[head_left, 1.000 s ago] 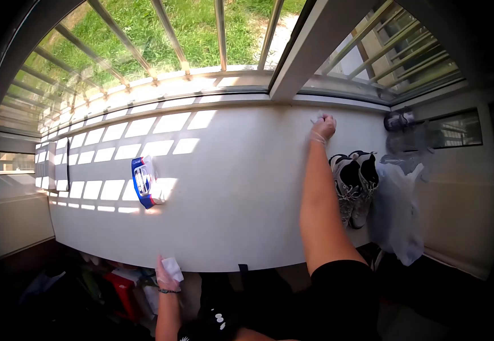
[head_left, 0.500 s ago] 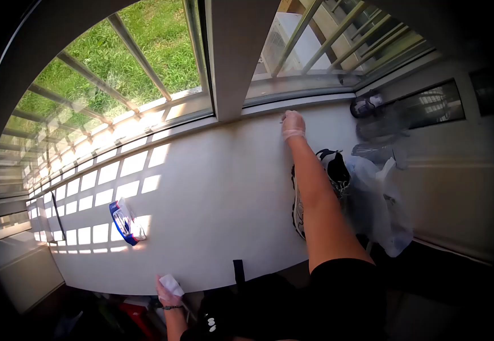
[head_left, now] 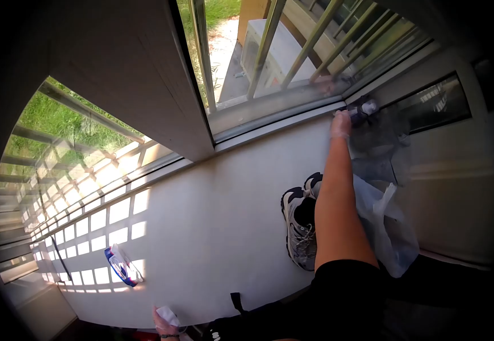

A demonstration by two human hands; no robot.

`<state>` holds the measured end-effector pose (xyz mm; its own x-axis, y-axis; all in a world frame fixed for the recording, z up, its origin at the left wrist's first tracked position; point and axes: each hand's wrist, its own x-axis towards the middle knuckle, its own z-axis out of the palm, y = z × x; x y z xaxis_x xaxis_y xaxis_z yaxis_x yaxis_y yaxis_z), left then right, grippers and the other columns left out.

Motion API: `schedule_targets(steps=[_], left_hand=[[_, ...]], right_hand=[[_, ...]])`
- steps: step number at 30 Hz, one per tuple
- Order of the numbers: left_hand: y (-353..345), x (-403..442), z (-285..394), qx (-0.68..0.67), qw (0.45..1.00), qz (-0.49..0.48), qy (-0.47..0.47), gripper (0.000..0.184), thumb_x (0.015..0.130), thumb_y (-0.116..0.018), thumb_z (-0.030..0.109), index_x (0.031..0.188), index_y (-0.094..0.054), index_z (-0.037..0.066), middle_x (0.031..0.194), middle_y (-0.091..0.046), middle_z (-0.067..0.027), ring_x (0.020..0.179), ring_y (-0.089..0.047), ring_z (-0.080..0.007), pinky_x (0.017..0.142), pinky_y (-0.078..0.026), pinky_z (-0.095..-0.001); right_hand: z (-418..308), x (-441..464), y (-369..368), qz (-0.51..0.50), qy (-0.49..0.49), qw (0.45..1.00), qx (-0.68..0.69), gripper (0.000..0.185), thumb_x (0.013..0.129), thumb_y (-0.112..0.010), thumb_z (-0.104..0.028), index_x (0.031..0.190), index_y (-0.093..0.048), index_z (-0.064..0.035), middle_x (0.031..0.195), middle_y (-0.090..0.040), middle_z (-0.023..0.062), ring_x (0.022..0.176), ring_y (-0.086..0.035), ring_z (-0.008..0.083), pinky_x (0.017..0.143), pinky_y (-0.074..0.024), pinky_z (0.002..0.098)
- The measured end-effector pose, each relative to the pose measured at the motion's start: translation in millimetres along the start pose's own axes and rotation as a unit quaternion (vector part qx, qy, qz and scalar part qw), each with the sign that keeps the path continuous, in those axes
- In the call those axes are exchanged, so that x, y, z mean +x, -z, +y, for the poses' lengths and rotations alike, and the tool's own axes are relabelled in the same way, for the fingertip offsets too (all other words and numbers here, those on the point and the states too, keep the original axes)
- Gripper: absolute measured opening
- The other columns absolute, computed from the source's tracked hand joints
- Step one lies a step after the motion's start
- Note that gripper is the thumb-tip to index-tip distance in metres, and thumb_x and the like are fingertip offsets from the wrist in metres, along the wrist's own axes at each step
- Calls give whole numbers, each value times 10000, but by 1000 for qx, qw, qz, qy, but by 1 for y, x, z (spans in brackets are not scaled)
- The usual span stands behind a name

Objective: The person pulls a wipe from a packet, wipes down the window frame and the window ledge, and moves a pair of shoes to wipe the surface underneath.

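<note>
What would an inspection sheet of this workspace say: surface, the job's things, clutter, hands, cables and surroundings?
Surface: white tabletop, sunlit in patches at left.
Job's things: white cloth in the left hand; blue-and-white packet on the tabletop.
Clutter: shoes, one partly hidden by the right arm; translucent plastic bag; dark bundle in the far right corner.
Hands: both in clear gloves; right hand by the dark bundle, grip unclear.
Cables: nothing seen.
Surroundings: window bars, grass outside.

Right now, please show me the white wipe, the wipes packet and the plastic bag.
White wipe point(head_left: 168, 315), head view: its middle.
Wipes packet point(head_left: 123, 266), head view: middle of visible face.
Plastic bag point(head_left: 394, 244), head view: its lower body.
</note>
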<state>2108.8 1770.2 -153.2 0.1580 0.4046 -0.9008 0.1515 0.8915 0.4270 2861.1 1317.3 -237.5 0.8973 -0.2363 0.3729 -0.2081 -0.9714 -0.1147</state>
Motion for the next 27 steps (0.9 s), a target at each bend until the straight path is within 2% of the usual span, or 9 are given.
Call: schedule_targets(steps=[6, 8, 12, 16, 17, 19, 22, 25, 27], left_hand=[[18, 5, 14, 44, 999, 7, -8, 357, 935, -435, 424, 1000, -564, 97, 900, -602, -47, 823, -618, -225, 708, -534, -352], [25, 16, 6, 168, 978, 18, -119, 361, 945, -421, 423, 996, -544, 87, 910, -605, -47, 812, -614, -196, 695, -532, -336], [22, 8, 7, 176, 979, -14, -104, 356, 941, -434, 434, 978, -551, 99, 893, -602, -38, 814, -607, -198, 684, -525, -340], [24, 15, 11, 109, 991, 16, -71, 370, 922, -459, 467, 927, -574, 115, 869, -605, -26, 797, -606, -206, 676, -523, -349], [19, 11, 13, 107, 991, 12, -74, 370, 922, -459, 467, 927, -574, 115, 869, -605, -26, 797, -606, -206, 676, -523, -349], [6, -7, 13, 68, 994, 36, -81, 365, 912, -478, 475, 913, -586, 127, 851, -601, -22, 796, -605, -204, 676, -523, -352], [8, -18, 20, 41, 997, 30, -50, 343, 906, -499, 467, 923, -587, 137, 842, -594, -19, 811, -600, -200, 682, -520, -349], [40, -9, 16, 53, 994, 20, -92, 325, 898, -520, 455, 936, -589, 140, 855, -600, -22, 803, -602, -209, 676, -517, -353], [48, -5, 10, 21, 995, 15, -92, 329, 897, -522, 451, 953, -591, 135, 868, -604, -24, 806, -606, -217, 681, -521, -355]], right_hand=[[-2, -26, -12, -94, 51, 985, -137, 185, 870, -501, -129, 942, -653, -50, 1037, -609, 148, 990, -590, 294, 836, -496, 397], [-2, -18, -31, -127, 15, 981, -145, 217, 840, -558, -183, 978, -650, -43, 1055, -607, 127, 1035, -570, 294, 865, -481, 393], [-51, -57, -11, -74, -67, 995, -7, 179, 756, -643, -96, 916, -660, -18, 1083, -580, 163, 1059, -553, 335, 898, -473, 399], [-118, -154, -17, -20, -45, 981, 188, 139, 820, -508, -32, 882, -615, 33, 1063, -551, 218, 1053, -521, 372, 911, -450, 403], [-157, -178, 59, -79, -49, 964, 248, 149, 816, -492, -17, 891, -611, 30, 1056, -546, 232, 1053, -519, 371, 909, -448, 396], [-194, -236, 14, -189, -2, 937, 295, 171, 818, -496, -70, 874, -618, 36, 1077, -537, 248, 1043, -518, 371, 914, -439, 398], [-258, -312, 27, -224, 325, 913, 100, 158, 791, -524, -66, 864, -637, 17, 925, -622, 195, 974, -565, 356, 871, -466, 405], [-269, -311, 60, -231, 346, 904, 98, 153, 785, -535, -67, 831, -651, 21, 831, -643, 181, 892, -600, 369, 827, -487, 405], [-246, -263, 97, -238, 181, 924, 237, 149, 785, -537, -64, 789, -665, 11, 825, -640, 194, 816, -620, 374, 764, -509, 397]])
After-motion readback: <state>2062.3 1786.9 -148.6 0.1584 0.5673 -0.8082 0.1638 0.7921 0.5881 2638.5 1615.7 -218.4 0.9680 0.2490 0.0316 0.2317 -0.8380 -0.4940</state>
